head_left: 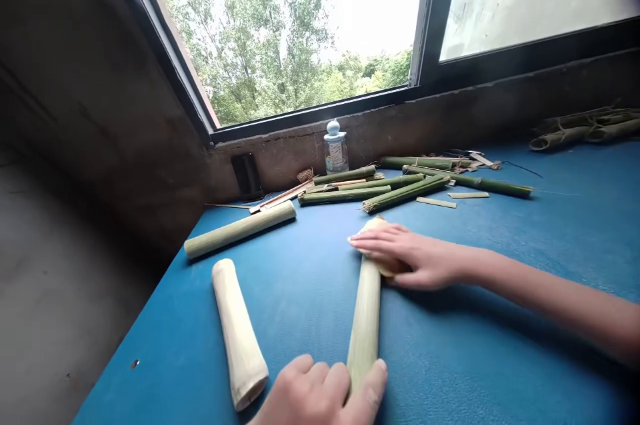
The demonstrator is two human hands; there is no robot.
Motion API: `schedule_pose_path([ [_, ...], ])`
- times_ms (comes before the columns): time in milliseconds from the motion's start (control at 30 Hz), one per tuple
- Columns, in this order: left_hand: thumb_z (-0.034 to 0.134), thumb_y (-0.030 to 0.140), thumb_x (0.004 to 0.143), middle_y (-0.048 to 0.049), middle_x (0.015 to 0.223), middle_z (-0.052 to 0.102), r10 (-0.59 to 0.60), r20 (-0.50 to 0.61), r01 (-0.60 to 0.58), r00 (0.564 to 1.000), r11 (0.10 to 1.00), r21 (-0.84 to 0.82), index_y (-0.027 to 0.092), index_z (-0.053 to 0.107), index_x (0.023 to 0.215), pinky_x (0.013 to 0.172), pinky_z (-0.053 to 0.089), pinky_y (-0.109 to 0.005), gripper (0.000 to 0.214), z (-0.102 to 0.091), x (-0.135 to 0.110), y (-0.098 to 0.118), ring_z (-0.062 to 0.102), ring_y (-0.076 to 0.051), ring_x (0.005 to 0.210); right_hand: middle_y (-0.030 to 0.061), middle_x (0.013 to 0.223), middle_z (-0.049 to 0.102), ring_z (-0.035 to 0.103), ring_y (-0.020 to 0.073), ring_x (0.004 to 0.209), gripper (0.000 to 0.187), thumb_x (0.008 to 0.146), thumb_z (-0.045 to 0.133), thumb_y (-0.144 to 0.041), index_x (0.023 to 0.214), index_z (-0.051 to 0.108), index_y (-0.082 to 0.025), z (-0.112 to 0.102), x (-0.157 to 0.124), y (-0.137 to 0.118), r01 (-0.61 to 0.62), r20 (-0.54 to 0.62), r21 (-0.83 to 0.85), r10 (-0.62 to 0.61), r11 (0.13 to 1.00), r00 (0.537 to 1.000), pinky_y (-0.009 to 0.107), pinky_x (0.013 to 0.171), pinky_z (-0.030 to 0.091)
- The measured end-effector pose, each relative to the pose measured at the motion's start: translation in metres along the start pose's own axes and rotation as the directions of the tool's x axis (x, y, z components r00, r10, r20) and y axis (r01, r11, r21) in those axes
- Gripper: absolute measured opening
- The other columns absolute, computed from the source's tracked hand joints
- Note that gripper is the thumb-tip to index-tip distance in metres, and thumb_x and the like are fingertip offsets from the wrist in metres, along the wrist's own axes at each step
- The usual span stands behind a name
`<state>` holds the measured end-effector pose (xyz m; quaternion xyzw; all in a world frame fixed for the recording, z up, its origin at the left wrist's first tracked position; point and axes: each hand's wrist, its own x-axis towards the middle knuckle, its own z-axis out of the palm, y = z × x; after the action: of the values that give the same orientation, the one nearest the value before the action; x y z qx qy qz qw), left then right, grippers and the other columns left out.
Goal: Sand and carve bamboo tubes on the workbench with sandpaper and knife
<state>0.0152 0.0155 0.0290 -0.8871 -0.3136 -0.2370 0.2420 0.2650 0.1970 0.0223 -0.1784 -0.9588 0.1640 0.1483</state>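
Observation:
A pale peeled bamboo tube (367,318) lies lengthwise on the blue table in front of me. My left hand (320,390) is closed around its near end, thumb on the right side. Over the far end my right hand (407,254) presses a tan piece of sandpaper (390,267), mostly hidden under the palm and slightly blurred. The fingers curve across the top of the tube. To the left rests another pale bamboo tube (239,332), its cut end facing me. Farther back lies a greenish bamboo tube (240,230), set at a slant.
Several green bamboo pieces (405,193) and thin strips are piled at the back of the blue table (480,345). A clear jar with a pale blue lid (335,148) stands by the window wall. More bamboo tubes (590,132) lie at the far right.

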Motion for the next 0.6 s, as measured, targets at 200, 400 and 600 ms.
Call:
schedule_pose_path([
  [200,0.018,0.039,0.107,0.0036,0.054,0.052,0.0,0.059,0.009,0.998,0.99,-0.142,0.018,0.068,0.11,0.038,0.035,-0.029,0.054,0.004,0.001,-0.009,0.048,-0.013,0.039,0.0064,0.161,0.034,0.033,0.0291,0.148,0.061,0.096,0.052,-0.036,0.154,0.036,-0.027,0.004,-0.005,0.05,-0.114,-0.161,0.064,0.122,0.991,0.979,0.051,0.121,0.027],
  [400,0.023,0.045,0.106,0.0028,0.057,0.054,-0.022,0.057,0.033,0.998,0.979,-0.199,0.019,0.066,0.111,0.039,0.036,-0.028,0.051,0.01,-0.002,-0.005,0.05,-0.014,0.041,0.0095,0.146,0.055,0.05,0.0271,0.137,0.047,0.105,0.03,-0.039,0.138,0.058,-0.02,0.006,0.01,0.052,-0.158,-0.312,0.12,0.188,0.98,0.931,0.051,0.118,0.036],
  [600,0.022,0.039,0.106,0.0032,0.054,0.051,-0.012,0.014,0.014,1.0,0.987,-0.163,0.022,0.064,0.1,0.038,0.032,-0.029,0.046,0.017,-0.005,-0.004,0.046,-0.014,0.037,0.0027,0.117,0.075,0.067,0.0169,0.111,0.035,0.101,0.038,-0.034,0.113,0.07,-0.025,0.034,0.033,-0.045,0.098,-0.274,0.119,-0.062,0.988,0.96,0.033,0.104,0.05],
])
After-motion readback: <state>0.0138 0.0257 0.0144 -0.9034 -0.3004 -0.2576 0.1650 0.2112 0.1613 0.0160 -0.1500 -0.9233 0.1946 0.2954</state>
